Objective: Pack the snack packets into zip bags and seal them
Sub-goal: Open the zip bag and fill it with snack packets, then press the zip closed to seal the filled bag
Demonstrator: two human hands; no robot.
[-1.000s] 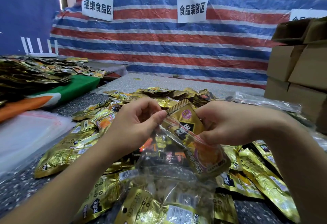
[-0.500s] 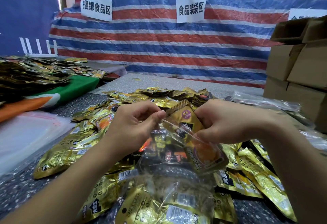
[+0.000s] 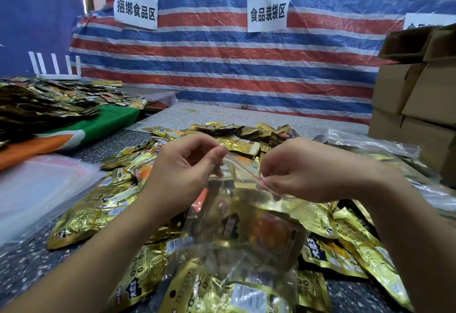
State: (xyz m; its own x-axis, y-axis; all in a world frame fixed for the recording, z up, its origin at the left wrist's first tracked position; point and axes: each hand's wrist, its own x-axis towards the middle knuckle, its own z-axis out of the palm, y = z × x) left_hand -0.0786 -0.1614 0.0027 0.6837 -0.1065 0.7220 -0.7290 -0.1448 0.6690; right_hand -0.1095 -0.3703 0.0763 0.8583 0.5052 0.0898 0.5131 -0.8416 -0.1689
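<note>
Left hand point(image 3: 182, 172) and right hand point(image 3: 303, 172), fingers curled, pinching the two ends of the red-lined top strip of a clear zip bag point(image 3: 249, 219). Bag raised near centre, gold snack packets inside, above the loose packet heap point(image 3: 246, 137) on the speckled table point(image 3: 22, 263).

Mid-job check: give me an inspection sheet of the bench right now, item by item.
Surface: speckled table, mostly covered.
Job's things: clear zip bag holding gold packets, red zip strip stretched between both hands; loose packets piled around.
Clutter: empty bags at left; filled bags at right.
Grip: left hand and right hand each pinch the bag's top.
Cables: nothing seen.
Surroundings: striped tarp with paper signs; boxes; router.
</note>
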